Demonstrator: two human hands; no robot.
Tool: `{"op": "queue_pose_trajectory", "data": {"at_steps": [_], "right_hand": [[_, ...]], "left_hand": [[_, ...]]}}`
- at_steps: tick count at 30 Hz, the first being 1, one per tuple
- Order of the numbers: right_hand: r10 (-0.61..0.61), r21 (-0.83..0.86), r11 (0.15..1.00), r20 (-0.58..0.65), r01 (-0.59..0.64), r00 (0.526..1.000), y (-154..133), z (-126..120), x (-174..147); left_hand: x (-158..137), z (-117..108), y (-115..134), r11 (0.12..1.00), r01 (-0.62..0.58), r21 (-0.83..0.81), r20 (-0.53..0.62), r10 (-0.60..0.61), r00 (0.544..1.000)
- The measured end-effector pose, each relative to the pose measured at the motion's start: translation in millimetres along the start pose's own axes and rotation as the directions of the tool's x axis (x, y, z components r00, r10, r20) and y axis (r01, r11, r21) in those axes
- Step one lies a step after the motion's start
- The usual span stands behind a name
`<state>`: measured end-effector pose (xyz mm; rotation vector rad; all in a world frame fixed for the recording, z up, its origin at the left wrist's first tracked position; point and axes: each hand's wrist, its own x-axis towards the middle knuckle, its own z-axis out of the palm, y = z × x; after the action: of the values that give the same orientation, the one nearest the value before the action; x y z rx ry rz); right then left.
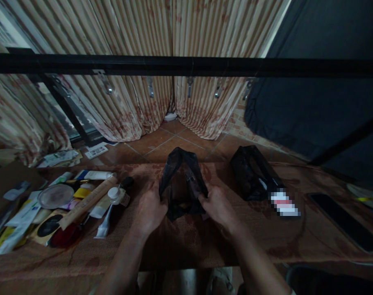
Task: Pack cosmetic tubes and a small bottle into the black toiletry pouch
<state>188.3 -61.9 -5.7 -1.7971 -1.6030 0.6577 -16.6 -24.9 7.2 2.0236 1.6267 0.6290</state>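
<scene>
A black, partly see-through bag point(178, 192) stands on the cloth-covered table in front of me with its mouth spread apart. My left hand point(153, 208) is closed on the left edge of the bag. On the opposite edge, my right hand point(217, 204) pinches the rim. Something grey shows faintly inside the right half of the bag, too dark to name. To the right sits a second black bag point(251, 174), with a blurred-out white and red item point(283, 203) at its lower corner.
Left of my hands lies a pile of toiletries: a white-capped bottle point(118, 196), a white tube point(94, 175), a round clear-lidded container point(55, 195) and a long tan stick point(88, 203). A black phone-like slab point(344, 221) lies at right. A dark rail point(186, 66) with hooks crosses ahead.
</scene>
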Motion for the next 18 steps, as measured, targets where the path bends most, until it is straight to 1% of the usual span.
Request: {"op": "queue_pose_trajectory", "data": {"at_steps": [3,5,7,11,14,16,18], "right_hand": [[-0.001,-0.001,1.0,0.007,0.001,1.0,1,-1,0],[0.0,-0.011,1.0,0.011,0.0,1.0,1,-1,0],[0.008,-0.038,0.999,-0.001,-0.009,1.0,0,-1,0],[0.028,-0.088,0.996,-0.032,-0.031,0.999,0,1,1],[0.034,-0.091,0.995,-0.038,-0.037,0.999,1,1,1],[0.036,-0.059,0.998,-0.048,-0.039,0.998,4,0,3],[0.026,0.011,1.0,-0.059,-0.025,0.998,6,-2,4]], "left_hand": [[-2,-2,5,0.992,-0.011,0.123,-0.019,0.013,1.0],[-3,-3,8,0.975,0.006,0.224,-0.026,0.0,1.0],[-4,-5,12,0.96,0.02,0.281,-0.028,-0.013,1.0],[-5,-5,14,0.948,0.048,0.314,-0.008,-0.047,0.999],[-4,-5,11,0.947,0.052,0.317,-0.018,-0.048,0.999],[-3,-6,8,0.954,0.051,0.296,-0.04,-0.041,0.998],[-2,-7,3,0.963,0.06,0.264,-0.067,-0.044,0.997]]}}
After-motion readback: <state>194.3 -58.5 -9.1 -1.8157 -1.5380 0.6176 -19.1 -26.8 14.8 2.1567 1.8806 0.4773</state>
